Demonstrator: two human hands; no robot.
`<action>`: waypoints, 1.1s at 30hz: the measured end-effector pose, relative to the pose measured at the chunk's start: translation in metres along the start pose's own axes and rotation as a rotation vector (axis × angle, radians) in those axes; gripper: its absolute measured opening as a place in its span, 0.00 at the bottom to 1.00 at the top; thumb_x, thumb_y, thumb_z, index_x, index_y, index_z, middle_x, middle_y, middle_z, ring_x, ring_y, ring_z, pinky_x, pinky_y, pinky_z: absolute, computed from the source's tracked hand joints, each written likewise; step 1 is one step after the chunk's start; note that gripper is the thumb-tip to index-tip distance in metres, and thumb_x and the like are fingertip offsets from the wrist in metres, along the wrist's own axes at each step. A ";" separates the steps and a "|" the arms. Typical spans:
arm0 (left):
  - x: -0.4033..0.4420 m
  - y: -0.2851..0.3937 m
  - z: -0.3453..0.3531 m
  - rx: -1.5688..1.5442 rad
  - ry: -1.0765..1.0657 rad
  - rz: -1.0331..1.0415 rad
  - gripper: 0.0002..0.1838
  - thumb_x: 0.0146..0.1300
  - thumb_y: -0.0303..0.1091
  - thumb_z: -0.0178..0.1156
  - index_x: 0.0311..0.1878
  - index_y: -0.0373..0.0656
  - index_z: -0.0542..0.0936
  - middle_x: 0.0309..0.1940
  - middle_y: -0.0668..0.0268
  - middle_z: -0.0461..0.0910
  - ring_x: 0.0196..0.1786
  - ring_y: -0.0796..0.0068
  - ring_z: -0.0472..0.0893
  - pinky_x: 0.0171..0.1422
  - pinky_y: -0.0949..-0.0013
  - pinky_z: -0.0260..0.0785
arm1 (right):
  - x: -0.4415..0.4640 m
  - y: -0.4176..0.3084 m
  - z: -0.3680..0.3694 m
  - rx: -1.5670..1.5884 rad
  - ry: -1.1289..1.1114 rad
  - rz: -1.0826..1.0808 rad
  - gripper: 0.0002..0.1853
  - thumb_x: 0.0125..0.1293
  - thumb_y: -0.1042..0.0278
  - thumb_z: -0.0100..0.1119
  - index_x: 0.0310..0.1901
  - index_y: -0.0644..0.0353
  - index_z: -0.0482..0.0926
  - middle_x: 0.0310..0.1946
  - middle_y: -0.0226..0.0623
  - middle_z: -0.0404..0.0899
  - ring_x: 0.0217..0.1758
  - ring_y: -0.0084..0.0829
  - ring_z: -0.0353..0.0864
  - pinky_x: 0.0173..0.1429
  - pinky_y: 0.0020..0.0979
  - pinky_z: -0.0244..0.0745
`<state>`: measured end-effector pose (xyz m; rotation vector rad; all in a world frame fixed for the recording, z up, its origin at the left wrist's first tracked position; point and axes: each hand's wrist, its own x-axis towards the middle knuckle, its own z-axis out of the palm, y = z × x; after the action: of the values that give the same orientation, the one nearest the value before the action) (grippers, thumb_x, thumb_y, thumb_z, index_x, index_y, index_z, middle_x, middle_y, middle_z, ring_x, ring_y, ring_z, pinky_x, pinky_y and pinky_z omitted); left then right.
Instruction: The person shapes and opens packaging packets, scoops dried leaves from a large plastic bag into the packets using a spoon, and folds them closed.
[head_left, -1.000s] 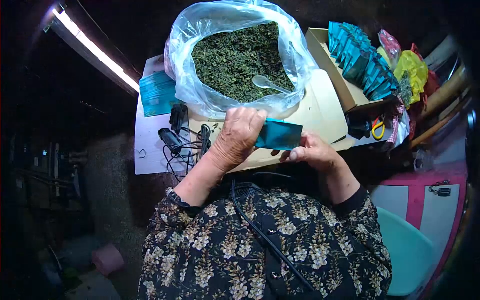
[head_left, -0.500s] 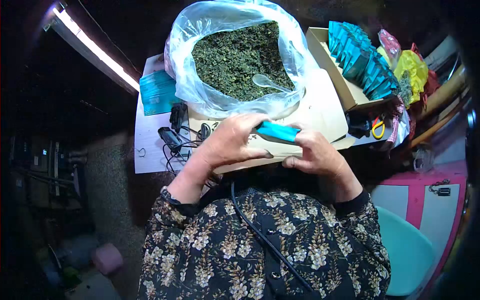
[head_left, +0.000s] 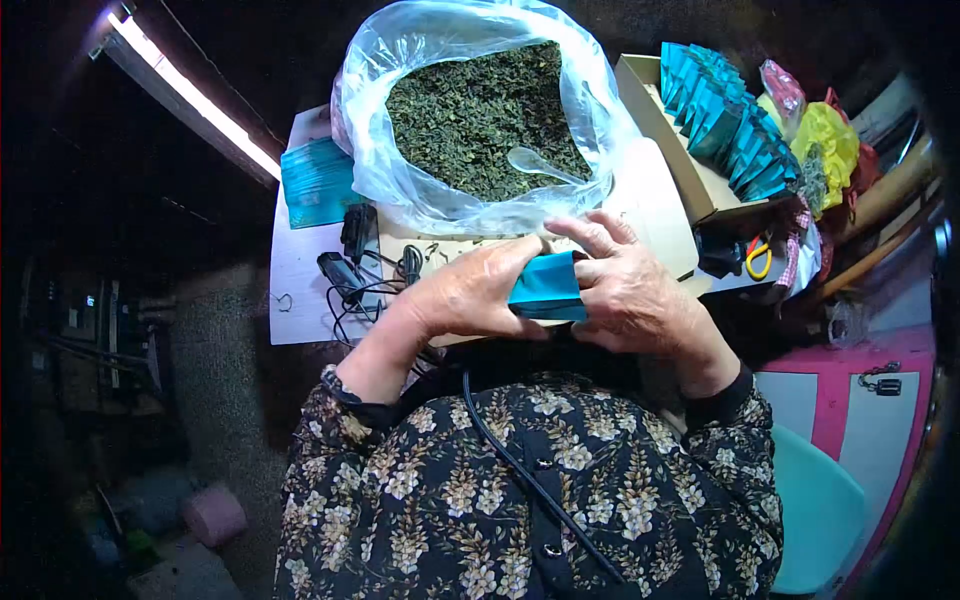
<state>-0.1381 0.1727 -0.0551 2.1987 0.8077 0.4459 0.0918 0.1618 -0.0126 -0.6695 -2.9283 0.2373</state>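
A small teal packet (head_left: 546, 287) is held between my two hands, in front of the big plastic bag. My left hand (head_left: 478, 290) grips its left side, with thumb below and fingers behind. My right hand (head_left: 632, 285) is closed about the packet's right end, some fingers lifted and bent over it; the fingertips at the opening are partly hidden. Just beyond lies a clear plastic bag (head_left: 375, 165) rolled open around dark green dried leaves, which look like tea (head_left: 470, 120). A clear plastic spoon (head_left: 540, 163) rests on the leaves.
Flat teal packets (head_left: 320, 185) lie stacked at the left. A cardboard box (head_left: 690, 185) at the right holds several filled teal packets (head_left: 725, 120). Black cables and adapters (head_left: 345, 280) lie at the left edge; yellow-handled scissors (head_left: 758, 260) at the right. A turquoise stool (head_left: 815, 510) stands lower right.
The packet has turned from lying nearly flat to showing its broad face. My right hand has shifted up, its fingers now bent over the packet's right end.
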 end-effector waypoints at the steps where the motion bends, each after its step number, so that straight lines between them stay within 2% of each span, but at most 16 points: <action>1: 0.001 0.003 0.002 0.003 0.052 -0.023 0.41 0.40 0.44 0.78 0.58 0.38 0.70 0.45 0.53 0.77 0.51 0.51 0.78 0.56 0.58 0.70 | 0.000 0.000 0.000 0.009 0.024 0.004 0.13 0.43 0.61 0.69 0.34 0.50 0.84 0.44 0.30 0.78 0.71 0.44 0.63 0.72 0.55 0.53; 4: 0.005 -0.005 0.010 -0.020 0.103 -0.013 0.40 0.40 0.42 0.78 0.56 0.39 0.71 0.43 0.55 0.77 0.49 0.52 0.78 0.54 0.58 0.70 | 0.002 0.000 -0.001 0.026 0.071 0.007 0.13 0.43 0.61 0.69 0.33 0.52 0.83 0.43 0.31 0.78 0.72 0.44 0.63 0.72 0.55 0.52; 8: 0.006 -0.007 0.017 -0.050 0.202 0.027 0.39 0.39 0.40 0.79 0.55 0.40 0.72 0.44 0.56 0.78 0.49 0.52 0.79 0.54 0.59 0.71 | 0.000 0.001 0.001 -0.049 0.035 0.067 0.12 0.43 0.64 0.69 0.32 0.55 0.83 0.43 0.32 0.78 0.69 0.43 0.66 0.71 0.51 0.56; 12: 0.003 -0.009 0.018 -0.074 0.226 -0.016 0.40 0.37 0.40 0.81 0.56 0.41 0.72 0.45 0.57 0.79 0.50 0.55 0.79 0.55 0.61 0.71 | 0.000 0.009 0.000 0.081 0.091 0.019 0.13 0.42 0.66 0.70 0.33 0.57 0.82 0.45 0.33 0.78 0.63 0.42 0.70 0.67 0.46 0.62; 15: 0.003 -0.010 0.018 -0.115 0.228 -0.037 0.40 0.37 0.42 0.81 0.55 0.41 0.73 0.44 0.56 0.79 0.50 0.54 0.79 0.54 0.60 0.71 | -0.002 0.010 0.002 0.134 0.143 0.000 0.19 0.42 0.68 0.71 0.40 0.57 0.82 0.46 0.33 0.79 0.57 0.41 0.74 0.63 0.43 0.67; 19: 0.004 -0.010 0.017 -0.182 0.239 -0.029 0.39 0.37 0.45 0.81 0.53 0.41 0.73 0.42 0.55 0.78 0.48 0.52 0.79 0.51 0.58 0.71 | 0.000 0.004 0.002 0.305 0.234 0.067 0.27 0.41 0.69 0.73 0.48 0.54 0.81 0.47 0.34 0.80 0.55 0.41 0.75 0.61 0.45 0.68; 23: 0.004 -0.010 0.018 -0.177 0.233 -0.043 0.39 0.37 0.46 0.81 0.53 0.42 0.74 0.42 0.55 0.78 0.47 0.53 0.79 0.51 0.59 0.71 | -0.001 0.009 0.005 0.316 0.245 0.031 0.32 0.39 0.70 0.74 0.53 0.51 0.79 0.45 0.34 0.81 0.55 0.42 0.76 0.61 0.45 0.68; 30: 0.000 -0.010 0.014 -0.212 0.242 -0.060 0.40 0.37 0.47 0.81 0.53 0.41 0.74 0.42 0.55 0.78 0.47 0.54 0.80 0.51 0.60 0.71 | 0.000 0.007 -0.001 0.328 0.209 0.085 0.31 0.39 0.71 0.74 0.52 0.52 0.80 0.46 0.36 0.82 0.56 0.43 0.76 0.61 0.45 0.68; 33: 0.001 -0.009 0.013 -0.188 0.254 -0.098 0.42 0.36 0.42 0.82 0.56 0.42 0.73 0.44 0.59 0.79 0.48 0.62 0.80 0.53 0.64 0.70 | -0.002 0.007 0.000 0.348 0.245 0.099 0.30 0.39 0.72 0.73 0.51 0.53 0.80 0.47 0.38 0.82 0.56 0.44 0.76 0.60 0.45 0.69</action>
<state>-0.1345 0.1711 -0.0699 1.9444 0.9615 0.7316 0.0962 0.1674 -0.0144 -0.7279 -2.5362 0.6114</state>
